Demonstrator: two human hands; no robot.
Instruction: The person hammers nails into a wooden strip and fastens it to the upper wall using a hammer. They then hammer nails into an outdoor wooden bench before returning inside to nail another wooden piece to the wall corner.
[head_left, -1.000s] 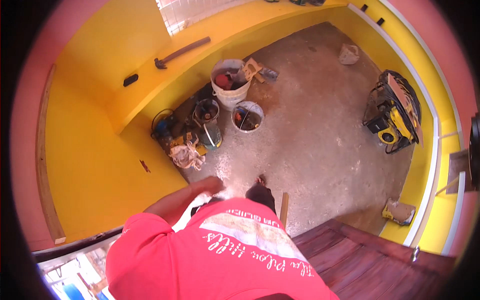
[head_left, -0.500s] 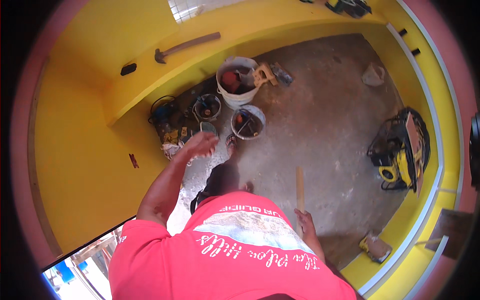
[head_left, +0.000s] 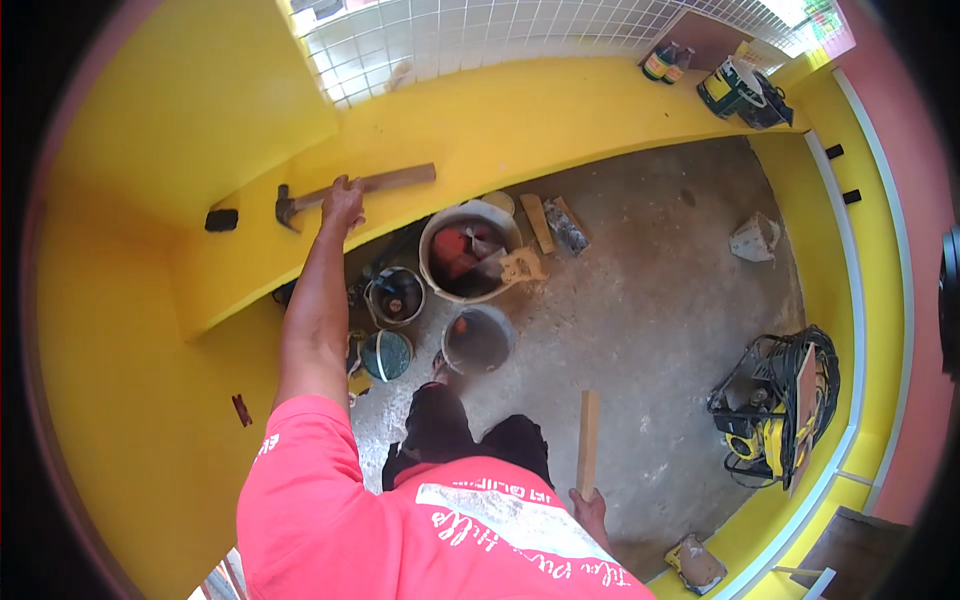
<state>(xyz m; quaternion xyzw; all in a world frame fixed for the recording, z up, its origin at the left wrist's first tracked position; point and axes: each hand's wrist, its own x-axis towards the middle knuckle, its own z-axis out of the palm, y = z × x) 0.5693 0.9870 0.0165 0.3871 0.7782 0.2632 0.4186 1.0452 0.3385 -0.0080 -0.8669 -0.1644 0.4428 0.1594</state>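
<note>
A claw hammer (head_left: 400, 178) with a wooden handle lies on the yellow ledge (head_left: 500, 115). My left hand (head_left: 344, 203), arm stretched forward, has its fingers closed over the handle near the dark head. Low on the right, my right hand (head_left: 591, 508) grips the lower end of a flat strip of wood (head_left: 588, 440), which points away from me over the floor. Below the ledge stands a large white bucket (head_left: 432, 270) with a handsaw (head_left: 520, 266) sticking out of it and red things inside.
Smaller buckets (head_left: 508, 345) stand near my feet. A yellow and black machine (head_left: 765, 430) with coiled hoses sits at the right wall. Bottles (head_left: 660, 62) and a paint can (head_left: 728, 88) stand on the ledge's far right, beside wire mesh (head_left: 470, 40). Wood offcuts (head_left: 537, 222) lie behind the bucket.
My left hand has reached forward from above the buckets to the hammer and closed on its handle. The view has shifted toward the ledge and mesh. My right hand still holds the wood strip.
</note>
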